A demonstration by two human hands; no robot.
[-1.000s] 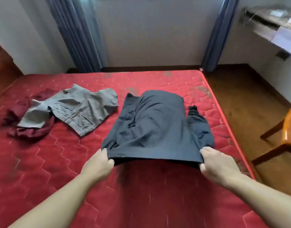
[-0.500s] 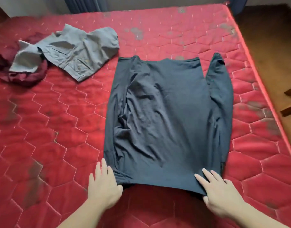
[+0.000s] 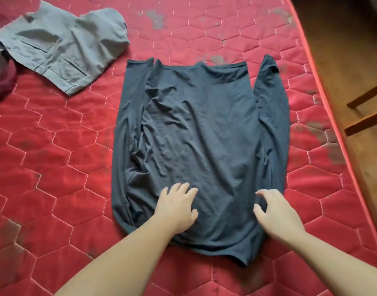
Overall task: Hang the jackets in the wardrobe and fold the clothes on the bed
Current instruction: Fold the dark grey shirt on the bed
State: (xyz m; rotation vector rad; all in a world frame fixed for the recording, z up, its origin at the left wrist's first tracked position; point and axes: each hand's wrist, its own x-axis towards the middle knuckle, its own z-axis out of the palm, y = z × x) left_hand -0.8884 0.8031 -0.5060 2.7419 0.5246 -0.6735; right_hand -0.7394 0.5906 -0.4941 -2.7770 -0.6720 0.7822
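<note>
Red quilted mattress (image 3: 55, 178) with a hexagon stitch pattern fills most of the view, its surface marked with grey worn patches, and a strip of brown floor (image 3: 343, 50) runs along its right edge. Spread flat in the middle of the bed lies a dark shirt (image 3: 200, 135), wrinkled, its sleeves folded down along both sides. The left hand (image 3: 176, 208) rests palm down on the lower part of the shirt, fingers straight and slightly spread. The right hand (image 3: 275, 212) touches the shirt's lower right edge with loosely bent fingers, holding nothing. Grey trousers (image 3: 61, 50) lie crumpled at the upper left, apart from the shirt, beside a dark red garment (image 3: 1, 86).
</note>
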